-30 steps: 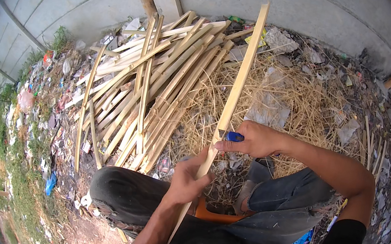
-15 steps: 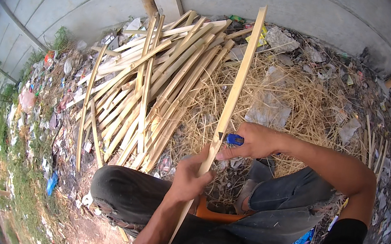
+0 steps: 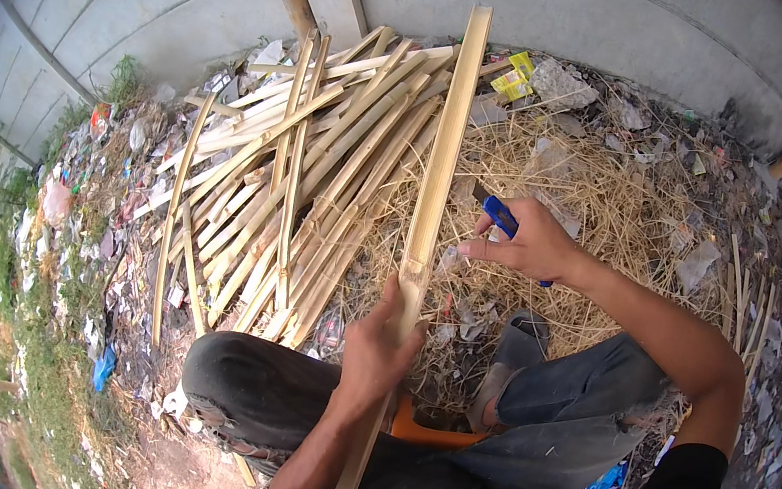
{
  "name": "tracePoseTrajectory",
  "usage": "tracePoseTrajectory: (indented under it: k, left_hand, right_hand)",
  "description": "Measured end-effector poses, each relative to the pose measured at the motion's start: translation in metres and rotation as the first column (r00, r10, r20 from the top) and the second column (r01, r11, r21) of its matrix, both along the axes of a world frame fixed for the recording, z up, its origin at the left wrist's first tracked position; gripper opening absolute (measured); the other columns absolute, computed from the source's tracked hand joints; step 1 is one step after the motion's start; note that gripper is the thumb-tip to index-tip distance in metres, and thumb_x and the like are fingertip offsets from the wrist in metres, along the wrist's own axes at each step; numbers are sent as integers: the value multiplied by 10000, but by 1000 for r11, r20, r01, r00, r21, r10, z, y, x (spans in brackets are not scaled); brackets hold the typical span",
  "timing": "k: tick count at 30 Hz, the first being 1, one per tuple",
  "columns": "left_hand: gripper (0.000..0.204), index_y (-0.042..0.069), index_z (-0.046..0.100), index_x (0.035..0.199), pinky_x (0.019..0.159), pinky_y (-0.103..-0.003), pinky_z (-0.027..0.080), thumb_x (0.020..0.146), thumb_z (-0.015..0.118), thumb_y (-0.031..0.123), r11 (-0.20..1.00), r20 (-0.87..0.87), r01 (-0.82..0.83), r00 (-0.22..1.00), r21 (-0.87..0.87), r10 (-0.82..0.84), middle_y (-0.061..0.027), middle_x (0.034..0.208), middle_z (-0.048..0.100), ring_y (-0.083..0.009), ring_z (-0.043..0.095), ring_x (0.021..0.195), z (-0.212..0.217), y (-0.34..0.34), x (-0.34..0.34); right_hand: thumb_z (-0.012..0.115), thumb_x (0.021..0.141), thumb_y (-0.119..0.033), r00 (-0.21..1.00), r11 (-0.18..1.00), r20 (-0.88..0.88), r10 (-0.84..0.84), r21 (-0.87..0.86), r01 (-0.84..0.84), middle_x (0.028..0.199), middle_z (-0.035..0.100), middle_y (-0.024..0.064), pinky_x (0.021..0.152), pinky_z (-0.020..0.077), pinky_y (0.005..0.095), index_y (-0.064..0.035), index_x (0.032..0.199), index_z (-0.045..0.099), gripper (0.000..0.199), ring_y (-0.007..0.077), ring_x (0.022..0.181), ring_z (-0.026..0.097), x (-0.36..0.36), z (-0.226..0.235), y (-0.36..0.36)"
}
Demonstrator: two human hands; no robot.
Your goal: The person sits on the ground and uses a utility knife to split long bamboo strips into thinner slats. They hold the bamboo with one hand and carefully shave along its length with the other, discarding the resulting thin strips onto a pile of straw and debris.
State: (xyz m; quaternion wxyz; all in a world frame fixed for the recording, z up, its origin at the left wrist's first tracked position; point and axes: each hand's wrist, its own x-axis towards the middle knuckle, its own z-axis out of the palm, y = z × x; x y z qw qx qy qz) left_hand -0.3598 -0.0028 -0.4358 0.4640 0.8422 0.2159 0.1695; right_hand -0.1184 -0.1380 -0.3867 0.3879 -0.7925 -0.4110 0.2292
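Observation:
A long split bamboo strip (image 3: 443, 161) stands tilted in front of me, its hollow inner face showing and its lower end by my body. My left hand (image 3: 379, 344) is wrapped round its lower part, just below a node. To the right of the strip, and apart from it, my right hand (image 3: 523, 239) grips a blue utility knife (image 3: 499, 216). The knife's dark blade points up and left toward the strip. Part of the handle is hidden by my fingers.
A heap of bamboo strips (image 3: 309, 182) lies to the left on littered ground. Dry straw-like shavings (image 3: 617, 218) spread ahead on the right. A grey panel wall (image 3: 586, 21) closes off the far side. Something orange (image 3: 434, 431) shows between my bent legs.
My right hand with the knife has moved up and right, off the strip. The strip's top has swung left, and the strip has turned so its hollow face shows more.

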Motion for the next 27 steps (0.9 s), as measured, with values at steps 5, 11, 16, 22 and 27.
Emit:
tracePoseTrajectory:
  k: [5,11,16,22,27]
  left_hand:
    - [753,-70,431,1500,881,-344,565,859,767,135,1000,-124,10,992,-2,-11,-260,1108,737,-256,740,1025,16,-9,8]
    - [736,-54,447,1496,843,-349,576,844,741,120,1000,-87,-26,996,6,27,-261,1048,739,-283,756,959,15,-2,11]
    - [719,-66,484,1468,874,-350,563,818,728,122,1000,-53,-16,998,-20,15,-258,1086,739,-265,747,994,5,2,14]
    - [688,-106,517,1414,905,-356,557,792,726,98,1000,0,-3,1000,-21,3,-280,1142,711,-287,742,1015,4,2,19]
    - [662,-180,510,1373,915,-354,574,772,725,-3,958,-125,-180,980,-221,155,-350,1158,690,-304,754,965,-10,51,21]
  right_hand:
    - [798,872,-452,979,996,-189,-71,38,79,506,482,-6,489,381,356,-28,609,585,542,86,501,440,-41,-18,15]
    - [748,940,-364,995,976,-45,-87,196,95,467,424,-7,441,310,372,-59,548,519,547,106,451,380,-46,-16,27]
    - [727,953,-329,979,944,167,-120,324,61,458,419,56,451,318,401,-40,554,513,537,167,429,372,-51,-23,26]
    - [735,949,-277,983,925,119,-140,369,87,482,456,76,458,341,388,-30,622,554,448,202,426,416,-57,-19,22]
    - [748,888,-181,969,888,194,151,403,-219,574,560,139,505,430,389,-15,764,612,247,296,495,566,-86,-28,9]
